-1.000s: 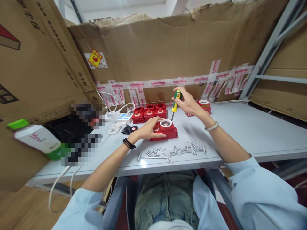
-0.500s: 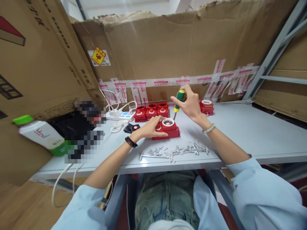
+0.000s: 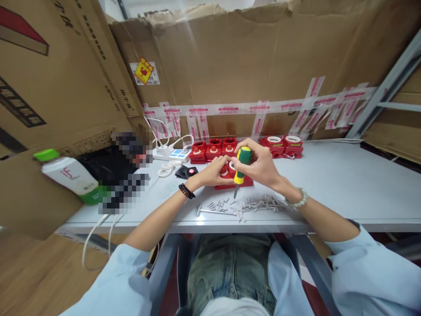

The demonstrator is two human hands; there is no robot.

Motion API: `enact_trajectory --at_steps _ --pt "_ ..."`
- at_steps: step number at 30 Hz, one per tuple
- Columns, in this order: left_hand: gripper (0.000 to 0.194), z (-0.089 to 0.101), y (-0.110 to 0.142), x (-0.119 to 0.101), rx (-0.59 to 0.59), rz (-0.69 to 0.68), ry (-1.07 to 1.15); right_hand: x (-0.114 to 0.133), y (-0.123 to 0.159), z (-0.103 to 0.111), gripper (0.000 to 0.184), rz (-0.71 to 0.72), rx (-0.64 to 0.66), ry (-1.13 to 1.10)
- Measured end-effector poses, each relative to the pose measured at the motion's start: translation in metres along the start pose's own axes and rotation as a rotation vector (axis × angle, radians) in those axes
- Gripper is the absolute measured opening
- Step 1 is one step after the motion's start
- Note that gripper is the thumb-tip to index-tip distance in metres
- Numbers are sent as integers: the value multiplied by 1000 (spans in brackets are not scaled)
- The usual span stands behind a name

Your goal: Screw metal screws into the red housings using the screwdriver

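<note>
My left hand [image 3: 212,173] rests on a red housing [image 3: 226,186] with a white ring on top, its fingers and thumb around the left part. In my right hand [image 3: 265,166] is a screwdriver [image 3: 244,156] with a green and yellow handle, gripped with the shaft slanting down. Its tip is in front of the housing, just above loose silver screws [image 3: 217,205] on the table. The right hand and the handle cover much of the housing's right side.
Three red housings [image 3: 213,151] stand behind my left hand, and more with white rings [image 3: 292,145] at the back right. Near the table's front edge lie a T-shaped metal rod [image 3: 215,212] and clear plastic scraps [image 3: 263,202]. A power strip [image 3: 173,153] and a bottle [image 3: 70,175] are leftward.
My right hand has brought the screwdriver from the housing's back right corner toward me, its tip now over the screws. The left hand stays on the housing. The view has shifted slightly.
</note>
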State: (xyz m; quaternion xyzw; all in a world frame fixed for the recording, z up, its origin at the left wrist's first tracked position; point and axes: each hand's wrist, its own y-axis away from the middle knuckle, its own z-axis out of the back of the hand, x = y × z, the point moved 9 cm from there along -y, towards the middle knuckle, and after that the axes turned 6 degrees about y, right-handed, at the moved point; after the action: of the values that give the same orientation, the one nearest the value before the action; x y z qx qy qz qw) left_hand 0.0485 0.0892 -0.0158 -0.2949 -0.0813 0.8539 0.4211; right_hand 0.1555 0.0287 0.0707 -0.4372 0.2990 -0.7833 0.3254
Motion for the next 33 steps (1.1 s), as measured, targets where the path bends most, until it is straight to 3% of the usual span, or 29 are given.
enact_trajectory --at_steps 10,18,23,29,33 --pt "47 0 0 -1 3 -9 7 -6 3 -9 15 -37 51 28" --pt "53 0 0 2 8 39 34 -2 3 -2 16 -43 -3 20" --pt "70 -1 4 3 47 49 144 -2 -1 15 17 -15 -100 3" --pt "84 -1 19 24 216 296 153 0 -9 35 17 5 -241 24" --pt "83 9 28 33 240 342 86 1 -16 39 15 15 -342 36"
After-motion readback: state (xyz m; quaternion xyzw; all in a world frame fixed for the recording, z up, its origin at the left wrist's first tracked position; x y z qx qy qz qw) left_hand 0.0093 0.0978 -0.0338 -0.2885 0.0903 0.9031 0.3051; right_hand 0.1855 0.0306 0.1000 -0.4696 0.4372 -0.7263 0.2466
